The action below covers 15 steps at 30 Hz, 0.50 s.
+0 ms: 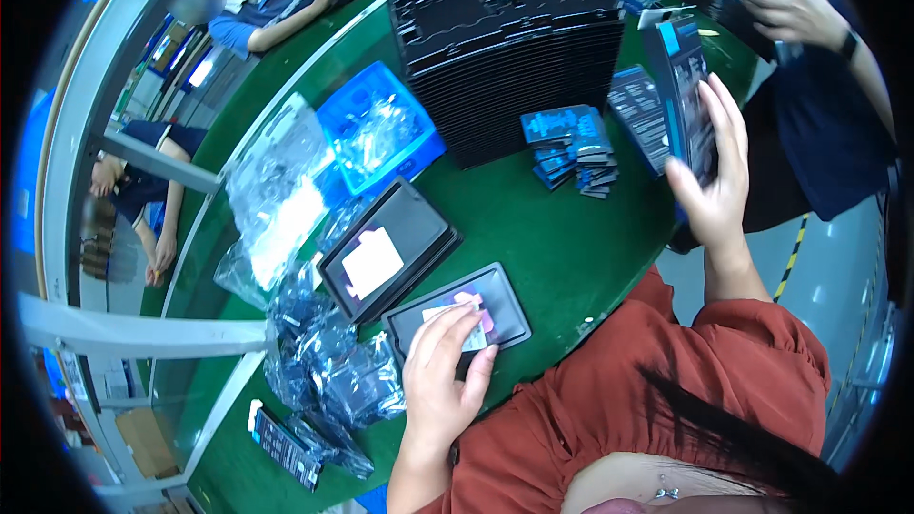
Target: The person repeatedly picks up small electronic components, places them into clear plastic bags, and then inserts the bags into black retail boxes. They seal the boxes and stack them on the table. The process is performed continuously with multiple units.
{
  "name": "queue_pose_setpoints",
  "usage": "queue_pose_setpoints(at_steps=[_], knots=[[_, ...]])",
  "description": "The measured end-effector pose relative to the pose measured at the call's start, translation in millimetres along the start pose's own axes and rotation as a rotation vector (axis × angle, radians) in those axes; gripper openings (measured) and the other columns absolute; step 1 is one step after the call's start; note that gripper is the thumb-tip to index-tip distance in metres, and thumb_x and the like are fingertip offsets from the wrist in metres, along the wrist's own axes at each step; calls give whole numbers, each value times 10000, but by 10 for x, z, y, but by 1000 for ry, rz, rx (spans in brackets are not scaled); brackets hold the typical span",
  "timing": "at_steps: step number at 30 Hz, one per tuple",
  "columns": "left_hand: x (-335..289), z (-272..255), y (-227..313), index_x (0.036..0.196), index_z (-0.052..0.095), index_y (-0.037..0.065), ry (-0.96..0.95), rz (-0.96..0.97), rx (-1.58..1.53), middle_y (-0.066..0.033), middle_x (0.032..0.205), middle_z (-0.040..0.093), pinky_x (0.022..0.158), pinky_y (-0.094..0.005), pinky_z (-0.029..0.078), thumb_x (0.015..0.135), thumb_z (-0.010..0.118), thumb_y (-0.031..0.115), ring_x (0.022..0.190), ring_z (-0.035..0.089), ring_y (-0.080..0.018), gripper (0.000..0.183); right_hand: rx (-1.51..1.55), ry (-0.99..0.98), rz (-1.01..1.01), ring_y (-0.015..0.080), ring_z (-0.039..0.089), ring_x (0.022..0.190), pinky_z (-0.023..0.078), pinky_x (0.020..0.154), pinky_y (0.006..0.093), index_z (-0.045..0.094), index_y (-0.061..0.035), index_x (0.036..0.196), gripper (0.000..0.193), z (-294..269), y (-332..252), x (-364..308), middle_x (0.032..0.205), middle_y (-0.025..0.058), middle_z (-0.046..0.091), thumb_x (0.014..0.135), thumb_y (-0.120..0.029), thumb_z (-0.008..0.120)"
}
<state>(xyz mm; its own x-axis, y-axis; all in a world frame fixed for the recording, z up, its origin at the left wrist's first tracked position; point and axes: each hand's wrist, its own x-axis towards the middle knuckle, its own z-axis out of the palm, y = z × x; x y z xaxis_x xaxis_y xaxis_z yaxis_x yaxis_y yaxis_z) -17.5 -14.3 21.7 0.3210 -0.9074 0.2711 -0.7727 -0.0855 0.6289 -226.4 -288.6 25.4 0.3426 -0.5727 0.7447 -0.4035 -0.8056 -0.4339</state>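
Tray [509, 312] lies partly hidden by left hand [443, 376], grip unclear; right hand [716, 195] pinches dark box [683, 76].

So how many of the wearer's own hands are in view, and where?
2. The left hand is over the shallow dark tray, fingertips near the pink piece there. The right hand is against the slim dark box. Neither is out of view.
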Motion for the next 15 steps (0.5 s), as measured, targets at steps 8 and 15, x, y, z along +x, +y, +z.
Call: queue_pose_setpoints(at_steps=[8, 15], knots=[[-69, 299, 95, 1316, 465, -44, 314, -228, -654, -174, 1237, 568, 954, -358, 450, 913, 659, 183, 1076, 591, -233, 501, 531, -526, -442, 468, 402, 1283, 374, 1009, 538, 491, -54, 1353, 801, 649, -1166, -498, 1446, 232, 380, 682, -379, 784], [-163, -173, -120, 1372, 403, -29, 294, -334, -881, -115, 1245, 584, 992, -335, 429, 918, 632, 85, 1120, 568, -189, 522, 532, -252, -713, 350, 498, 1218, 445, 943, 513, 665, -59, 1099, 402, 719, -1129, -213, 1334, 161, 536, 720, -189, 701]])
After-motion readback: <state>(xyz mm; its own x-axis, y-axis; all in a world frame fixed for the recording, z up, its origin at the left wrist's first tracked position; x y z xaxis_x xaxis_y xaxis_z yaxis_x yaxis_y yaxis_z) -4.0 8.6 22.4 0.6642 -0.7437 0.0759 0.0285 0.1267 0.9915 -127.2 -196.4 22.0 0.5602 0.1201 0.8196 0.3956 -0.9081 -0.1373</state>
